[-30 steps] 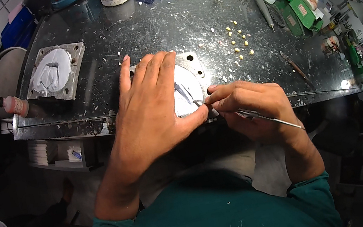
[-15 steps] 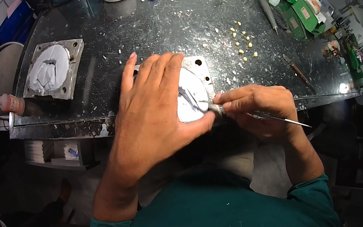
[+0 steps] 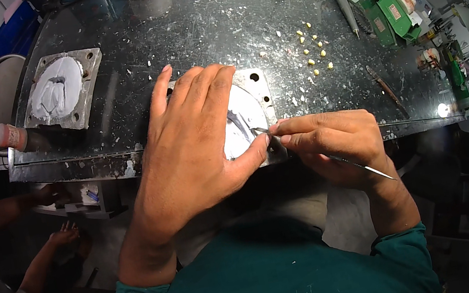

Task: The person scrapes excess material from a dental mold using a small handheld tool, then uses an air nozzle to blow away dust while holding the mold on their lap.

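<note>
My left hand (image 3: pixel 191 132) lies stretched across a square metal flask half (image 3: pixel 264 88), covering much of it, its thumb over the near part. White plaster (image 3: pixel 244 104) fills the flask half, with a dark groove in it beside my thumb. In my right hand (image 3: pixel 333 138) is a thin metal carving tool (image 3: pixel 370 169), pinched between thumb and fingers. Its working tip meets the plaster near my left thumb, and the pointed other end sticks out below my right hand. A second plaster-filled flask half (image 3: pixel 87 84) lies to the left, untouched.
Small yellowish tooth-shaped pieces (image 3: pixel 310 62) lie right of the flask. A brown-handled tool (image 3: pixel 387 92), a grey handpiece (image 3: pixel 344 11) and green boxes (image 3: pixel 393 12) are farther right. A pink bottle (image 3: pixel 10 137) stands at the left edge. Another person's hand (image 3: pixel 63 234) shows at lower left.
My right hand and the tool's tip have shifted slightly left, deeper over the plaster. My left thumb has drawn back a little. Another person's arms have come into view at lower left.
</note>
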The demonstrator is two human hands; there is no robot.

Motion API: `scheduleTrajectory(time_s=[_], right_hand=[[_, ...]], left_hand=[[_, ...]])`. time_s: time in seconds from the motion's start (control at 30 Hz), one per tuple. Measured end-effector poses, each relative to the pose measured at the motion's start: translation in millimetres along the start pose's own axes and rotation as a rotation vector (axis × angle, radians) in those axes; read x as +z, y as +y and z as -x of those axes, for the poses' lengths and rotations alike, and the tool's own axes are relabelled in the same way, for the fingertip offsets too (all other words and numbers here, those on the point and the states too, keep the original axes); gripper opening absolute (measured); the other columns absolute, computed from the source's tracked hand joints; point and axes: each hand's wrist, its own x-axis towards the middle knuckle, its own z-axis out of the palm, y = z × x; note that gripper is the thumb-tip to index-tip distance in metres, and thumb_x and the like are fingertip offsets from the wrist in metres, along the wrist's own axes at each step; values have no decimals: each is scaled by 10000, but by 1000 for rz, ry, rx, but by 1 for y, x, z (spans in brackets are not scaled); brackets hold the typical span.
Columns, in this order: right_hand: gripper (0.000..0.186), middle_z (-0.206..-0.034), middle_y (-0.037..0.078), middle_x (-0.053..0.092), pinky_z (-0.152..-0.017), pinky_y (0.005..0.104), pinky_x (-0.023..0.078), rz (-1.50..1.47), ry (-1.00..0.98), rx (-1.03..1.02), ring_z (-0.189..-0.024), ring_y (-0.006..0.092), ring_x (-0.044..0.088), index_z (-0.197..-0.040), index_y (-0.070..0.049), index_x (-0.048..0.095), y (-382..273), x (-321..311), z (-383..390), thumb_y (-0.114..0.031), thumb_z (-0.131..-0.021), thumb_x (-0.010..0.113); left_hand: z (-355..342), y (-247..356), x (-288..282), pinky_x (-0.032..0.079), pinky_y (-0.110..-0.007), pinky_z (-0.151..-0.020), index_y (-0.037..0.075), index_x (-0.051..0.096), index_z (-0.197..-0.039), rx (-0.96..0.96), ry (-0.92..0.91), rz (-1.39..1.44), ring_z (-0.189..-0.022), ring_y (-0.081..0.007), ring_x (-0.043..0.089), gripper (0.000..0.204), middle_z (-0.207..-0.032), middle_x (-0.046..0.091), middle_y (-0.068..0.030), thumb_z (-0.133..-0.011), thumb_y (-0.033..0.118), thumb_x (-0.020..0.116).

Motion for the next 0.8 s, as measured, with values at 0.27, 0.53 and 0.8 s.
scheduleTrajectory(time_s=[0.27,0.53,0.8], right_hand=[[154,-1059,116,827,-723,326,655,-145,7,51,-867,264,820,-974,-36,761,9,0,3,36,-847,811],[202,-1050,115,824,-812,357,664,-127,-34,13,-1002,285,820,-991,-38,772,14,0,0,52,-816,821],[194,-1066,112,819,-836,372,682,-35,50,-100,-1008,291,818,-995,-52,787,21,11,6,14,-819,831]], left_hand=[[0,0,0,229,-590,-1311,17,547,-1504,-11,3,-3,-1422,-380,549,828,-1462,610,-212,-810,354,847],[0,0,-2,237,-589,-1308,16,546,-1503,1,-5,2,-1417,-377,554,817,-1460,613,-207,-805,328,836],[-1,0,-3,232,-588,-1309,14,542,-1509,8,-24,4,-1433,-381,541,795,-1475,606,-210,-826,300,829]])
